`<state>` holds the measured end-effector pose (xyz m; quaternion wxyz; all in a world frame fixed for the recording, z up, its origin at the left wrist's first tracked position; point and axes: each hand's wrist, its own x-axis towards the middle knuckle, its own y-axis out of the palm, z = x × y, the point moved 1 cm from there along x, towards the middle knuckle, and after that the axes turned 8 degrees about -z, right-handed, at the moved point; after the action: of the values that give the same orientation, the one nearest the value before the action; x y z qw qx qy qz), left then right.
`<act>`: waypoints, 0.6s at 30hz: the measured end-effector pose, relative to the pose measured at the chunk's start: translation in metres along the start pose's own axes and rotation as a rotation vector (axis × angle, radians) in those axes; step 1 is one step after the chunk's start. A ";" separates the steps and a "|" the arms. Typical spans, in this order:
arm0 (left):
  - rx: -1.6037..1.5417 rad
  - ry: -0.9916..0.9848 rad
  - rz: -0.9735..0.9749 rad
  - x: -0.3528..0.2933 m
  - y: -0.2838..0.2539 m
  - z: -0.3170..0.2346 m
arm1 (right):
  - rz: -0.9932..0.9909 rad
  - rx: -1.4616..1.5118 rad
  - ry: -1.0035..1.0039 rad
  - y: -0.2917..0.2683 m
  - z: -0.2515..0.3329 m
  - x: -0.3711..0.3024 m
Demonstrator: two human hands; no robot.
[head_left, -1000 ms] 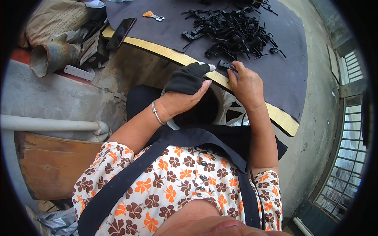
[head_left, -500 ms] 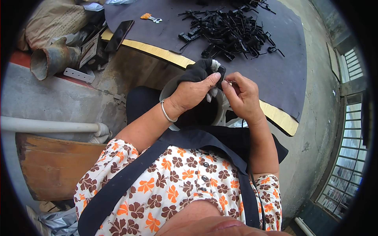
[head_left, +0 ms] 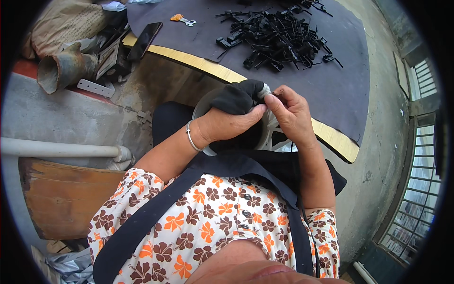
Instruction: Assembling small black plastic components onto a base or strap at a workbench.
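Observation:
My left hand (head_left: 229,124) is raised over a pale bucket (head_left: 202,108), just off the table's near edge. Black cloth (head_left: 236,97) covers its fingers, with a greyish-white wrapped fingertip (head_left: 265,90) poking out. The fingers are closed, the thumb lying along the cloth; whatever they grip is hidden. Meeting them from the right, my right hand (head_left: 294,113) has thumb and forefinger pinched together. Something small and dark shows at that pinch, too little to name. Beyond both hands lies a heap of black plastic parts with thin arms (head_left: 279,42) on the table.
The dark-topped table (head_left: 198,40) has a pale yellow edge. On it lie an orange-and-silver wrench-like tool (head_left: 183,20) and a phone (head_left: 145,40). A rusty pipe fitting (head_left: 66,68) and a white perforated bracket (head_left: 96,87) rest on the ledge at left.
My left hand has rolled over and shifted slightly, so the cloth now faces up. The black part visible between my hands before is now out of sight. My right hand stays close by.

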<state>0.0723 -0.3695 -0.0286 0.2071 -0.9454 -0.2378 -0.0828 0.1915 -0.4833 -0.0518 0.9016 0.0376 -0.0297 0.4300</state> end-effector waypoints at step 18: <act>0.469 0.502 -0.211 -0.002 0.003 -0.011 | 0.169 -0.079 -0.024 0.005 -0.006 -0.003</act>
<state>0.0714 -0.3773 -0.0201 0.4608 -0.7926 -0.2881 -0.2765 0.1853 -0.4820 -0.0577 0.8625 0.0046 -0.0606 0.5024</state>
